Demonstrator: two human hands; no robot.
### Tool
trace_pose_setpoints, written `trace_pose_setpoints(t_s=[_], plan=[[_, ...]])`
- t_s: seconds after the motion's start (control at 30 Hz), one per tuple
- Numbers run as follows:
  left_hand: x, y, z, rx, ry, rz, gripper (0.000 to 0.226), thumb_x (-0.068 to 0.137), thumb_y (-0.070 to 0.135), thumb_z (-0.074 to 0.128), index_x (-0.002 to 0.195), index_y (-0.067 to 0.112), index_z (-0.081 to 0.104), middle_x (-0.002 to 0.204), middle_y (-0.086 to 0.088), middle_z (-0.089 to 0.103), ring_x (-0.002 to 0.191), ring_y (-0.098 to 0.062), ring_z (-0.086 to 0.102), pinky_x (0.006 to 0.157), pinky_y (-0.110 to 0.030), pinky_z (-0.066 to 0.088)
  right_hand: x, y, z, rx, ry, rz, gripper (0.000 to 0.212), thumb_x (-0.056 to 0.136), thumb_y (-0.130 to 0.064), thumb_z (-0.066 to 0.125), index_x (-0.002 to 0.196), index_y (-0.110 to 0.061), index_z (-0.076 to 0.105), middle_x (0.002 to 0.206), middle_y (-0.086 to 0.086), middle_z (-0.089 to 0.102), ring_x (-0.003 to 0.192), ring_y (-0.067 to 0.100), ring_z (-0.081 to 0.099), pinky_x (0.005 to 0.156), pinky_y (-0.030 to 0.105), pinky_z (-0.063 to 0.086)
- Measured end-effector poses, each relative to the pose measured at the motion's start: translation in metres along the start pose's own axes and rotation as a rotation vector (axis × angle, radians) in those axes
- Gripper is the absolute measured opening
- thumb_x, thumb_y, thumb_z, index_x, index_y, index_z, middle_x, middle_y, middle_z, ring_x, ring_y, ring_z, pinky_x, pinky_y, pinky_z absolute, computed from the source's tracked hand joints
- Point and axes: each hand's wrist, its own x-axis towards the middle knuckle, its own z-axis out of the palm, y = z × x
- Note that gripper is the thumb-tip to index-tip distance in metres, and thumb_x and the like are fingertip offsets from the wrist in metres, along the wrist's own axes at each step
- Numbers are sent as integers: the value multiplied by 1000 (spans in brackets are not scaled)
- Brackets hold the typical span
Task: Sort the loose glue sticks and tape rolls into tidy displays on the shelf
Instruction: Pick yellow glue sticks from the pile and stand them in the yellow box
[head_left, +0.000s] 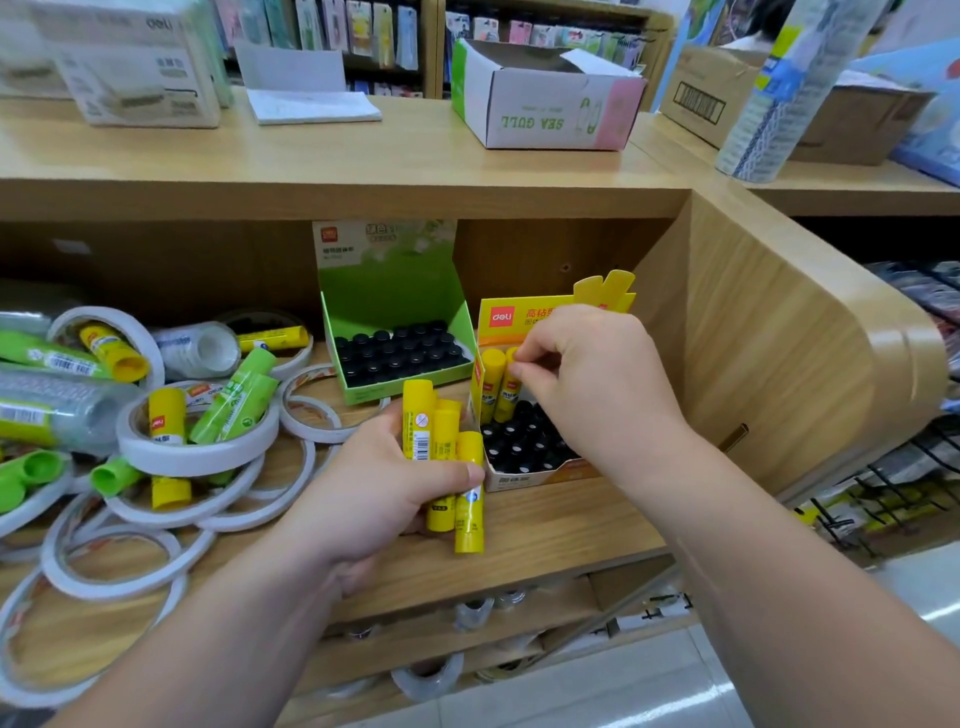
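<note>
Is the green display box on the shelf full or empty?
Full, it seems: black caps in tight rows cover the whole tray of the green display box, with no gap visible.

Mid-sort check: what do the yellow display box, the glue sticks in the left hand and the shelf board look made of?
Yellow display box: printed cardboard; folded walls, die-cut header.
Glue sticks in the left hand: likely smooth plastic tubes with printed labels.
Shelf board: matte wood-grain face, probably laminate; solid wood not ruled out.
</note>
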Motion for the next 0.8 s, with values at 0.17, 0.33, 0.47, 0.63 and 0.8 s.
trace_pose_setpoints(t_s=[0.17,0.33,0.47,0.63,0.8], plan=[[-5,-1,2,-148,51,57,44,75,-1,77,111,21,66,99,-13,77,89,-29,75,71,-45,59,-1,1,0,-29,-27,-30,10,90,-25,72,85,-17,75,88,-1,63,85,21,59,74,37,50],[-16,-1,3,-390,39,99,53,65,2,79,114,18,66,97,-14,77,75,-23,73,60,-40,60,-5,11,-8,3,-47,-75,18,93,-27,68,107,-19,77,98,-4,67,93,15,61,83,41,54],[-19,-4,8,-394,34,152,55,64,5,76,116,19,66,102,-15,76,83,-25,74,64,-40,61,-25,-3,-8,248,75,-107,26,95,-21,64,119,-19,73,95,-10,67,81,4,58,76,21,50],[-21,-4,17,-175,66,312,54,59,9,86,105,32,72,105,-13,76,98,-28,73,76,-42,58,-34,-16,-8,583,-290,89,9,85,-32,78,94,-30,78,79,-5,74,71,12,67,70,39,58],[-22,8,24,-97,57,369,53,58,6,92,101,28,70,94,-9,77,84,-21,74,65,-30,59,-32,-7,-18,679,-256,89,11,80,-22,85,89,-23,79,80,-3,75,74,17,72,72,47,60]])
